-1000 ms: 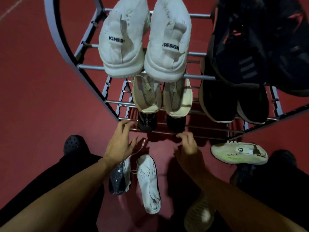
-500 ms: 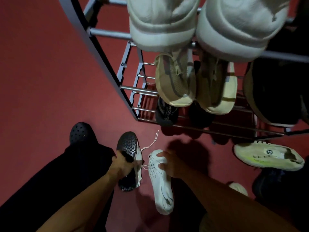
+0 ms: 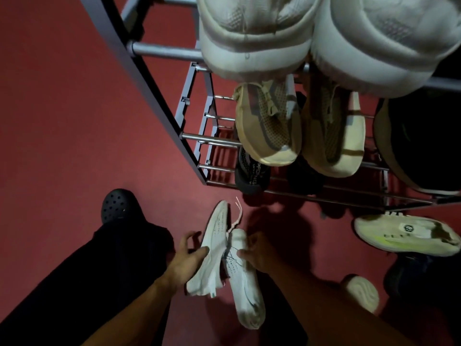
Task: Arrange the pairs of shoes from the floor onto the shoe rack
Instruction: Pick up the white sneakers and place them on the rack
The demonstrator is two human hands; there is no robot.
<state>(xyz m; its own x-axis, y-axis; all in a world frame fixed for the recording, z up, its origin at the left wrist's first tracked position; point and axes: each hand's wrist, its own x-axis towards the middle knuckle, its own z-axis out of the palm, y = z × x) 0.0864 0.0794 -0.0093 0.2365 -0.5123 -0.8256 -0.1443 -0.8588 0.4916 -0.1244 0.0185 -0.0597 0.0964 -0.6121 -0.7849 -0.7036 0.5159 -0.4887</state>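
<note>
1. The left hand grips the left white shoe, thumb pressed on its upper and fingers curled round its far side. The shoe is tilted, toe up toward the rack, heel low beside the wrist.
2. The right hand holds the right white shoe near its collar, thumb laid across the upper; whether the fingers close underneath cannot be told. This shoe points heel-first toward the camera, and its toe end touches the left shoe, where loose laces trail up.
3. Half a second ago the left shoe showed its dark studded sole; now its white upper faces the camera, and the two shoes lie closer together.
4. Just beyond the hands, on the rack's bottom rung, sits a dark shoe; a tan pair sits on the rung above, and a white pair on top.
5. On the red floor to the right lies a cream shoe with a yellow-green stripe, well apart from the hands.
6. A black clog on the person's foot stands left of the left hand.
</note>
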